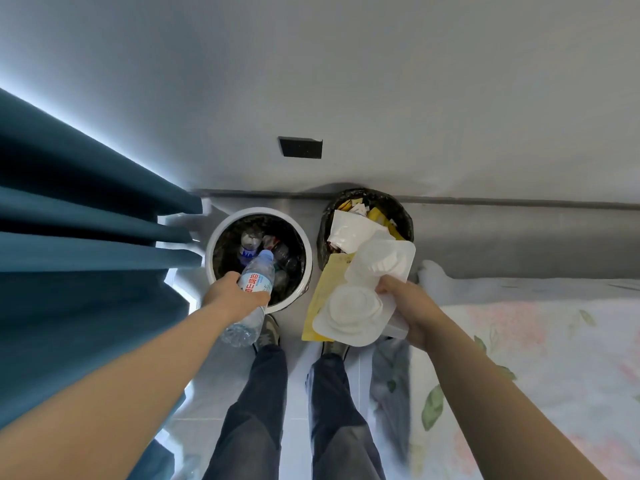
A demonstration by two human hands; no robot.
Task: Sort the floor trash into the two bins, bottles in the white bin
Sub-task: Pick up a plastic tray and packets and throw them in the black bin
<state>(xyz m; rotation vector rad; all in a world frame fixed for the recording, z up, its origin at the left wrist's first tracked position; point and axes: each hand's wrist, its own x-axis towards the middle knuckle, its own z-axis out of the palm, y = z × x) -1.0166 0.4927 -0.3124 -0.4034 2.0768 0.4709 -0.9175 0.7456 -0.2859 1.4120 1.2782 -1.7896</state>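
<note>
Drop-off step here. Left hand point(232, 299) is wrapped round a water bottle point(255, 281), cap end tipped down over the near rim of the white bin point(212, 244), so the bottle is at the mouth but not in yet. Right hand point(412, 311) grips a stack of clear plastic trays point(353, 310) plus a yellow packet point(323, 289), held over the near edge of the black bin point(404, 211).

Both bins sit on the floor point(298, 375) at its far edge by the wall, white one on the left. They're close together, can't tell if they touch. White bin has a dark liner and several bottles inside. Black one is heaped with white packaging and yellow wrappers.

Next, I'd guess: let go of the bottle, then move the trays forward a bit so they land on that heap and don't slide off.
</note>
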